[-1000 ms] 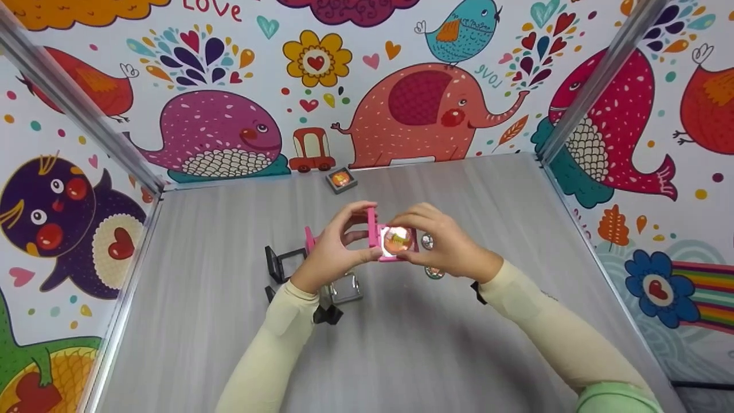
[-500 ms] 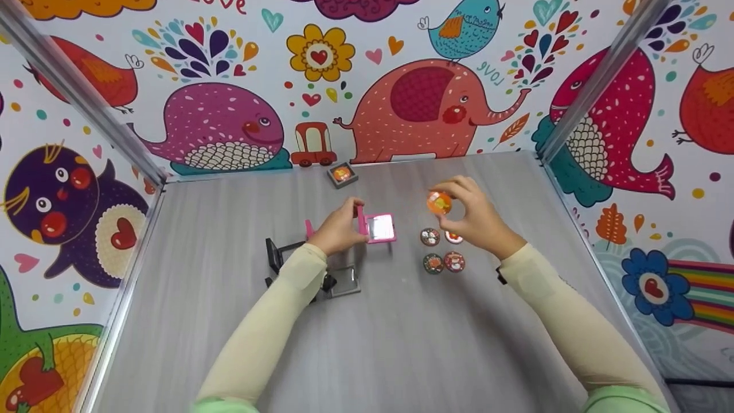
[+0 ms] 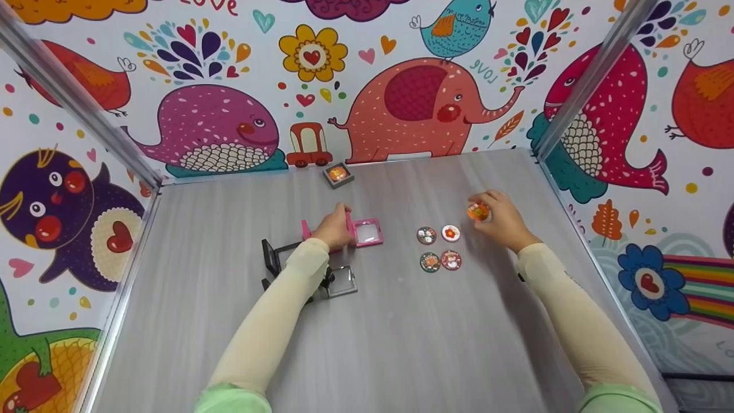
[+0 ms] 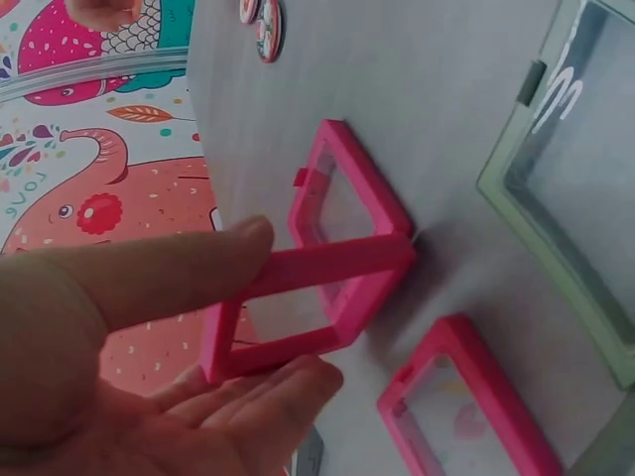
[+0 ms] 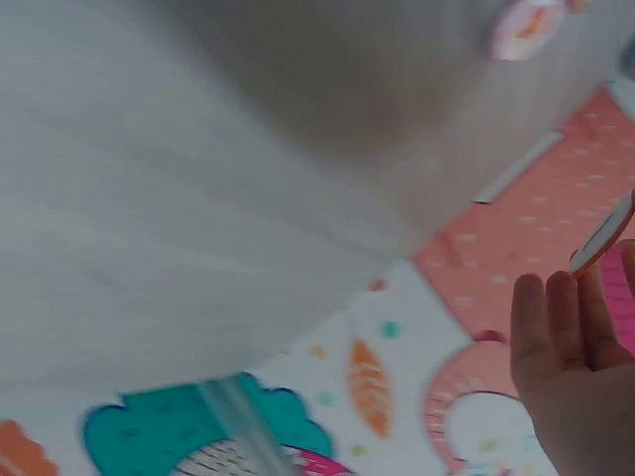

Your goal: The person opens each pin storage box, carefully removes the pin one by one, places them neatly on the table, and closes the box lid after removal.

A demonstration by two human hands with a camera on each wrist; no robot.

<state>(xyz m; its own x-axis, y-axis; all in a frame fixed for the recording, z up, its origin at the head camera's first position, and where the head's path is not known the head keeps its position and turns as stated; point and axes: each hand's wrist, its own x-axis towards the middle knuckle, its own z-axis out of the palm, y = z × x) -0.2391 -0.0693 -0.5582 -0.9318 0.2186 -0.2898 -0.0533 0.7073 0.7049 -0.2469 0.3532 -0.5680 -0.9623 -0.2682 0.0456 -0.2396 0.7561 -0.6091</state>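
Note:
My left hand (image 3: 334, 228) pinches one half of an unfolded pink hinged display frame (image 3: 367, 232) with clear film windows. In the left wrist view the thumb lies over the rim of this pink frame (image 4: 362, 193), with fingers beneath. My right hand (image 3: 504, 221) holds a round orange badge (image 3: 477, 211) by its edge, above the table at the right. The right wrist view shows that badge (image 5: 603, 236) nearly edge-on at the fingertips. Several round badges (image 3: 451, 260) lie between the hands.
Left of and below my left hand stand a second pink frame (image 3: 305, 229), an unfolded black frame (image 3: 271, 256) and a grey frame (image 3: 343, 281). A closed grey frame holding an orange badge (image 3: 338, 175) lies by the patterned back wall (image 3: 401, 103).
My right hand has carried the orange badge from the pink frame's window out to the right, past the other badges. My left hand has moved slightly left and lower with the pink frame.

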